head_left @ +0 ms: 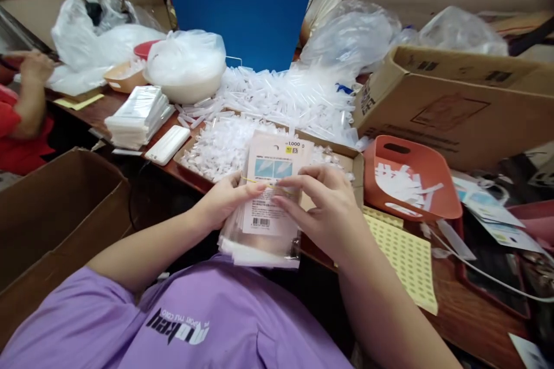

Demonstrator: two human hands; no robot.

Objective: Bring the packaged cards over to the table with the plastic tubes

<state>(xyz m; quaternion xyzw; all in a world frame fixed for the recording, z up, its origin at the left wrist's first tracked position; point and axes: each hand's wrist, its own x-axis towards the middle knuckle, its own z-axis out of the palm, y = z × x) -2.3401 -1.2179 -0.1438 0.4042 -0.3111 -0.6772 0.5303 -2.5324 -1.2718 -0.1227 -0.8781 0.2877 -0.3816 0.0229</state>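
Both my hands hold a stack of clear plastic packets (269,202) with printed card inserts, upright in front of my chest. My left hand (225,199) grips the stack's left edge. My right hand (322,210) grips the right side, its fingers lying across the front card. A thin yellow rubber band (259,182) runs across the stack under my fingertips. Just behind the stack lies a shallow cardboard tray (354,162) full of small white plastic pieces.
An orange basket (450,199) with white strips sits at right, beside a yellow sticker sheet (409,259). Cardboard boxes stand at right (454,109) and lower left (52,213). Stacked packets (136,115), plastic bags and a pile of clear tubes (281,92) fill the back. Another person's arm (30,92) is far left.
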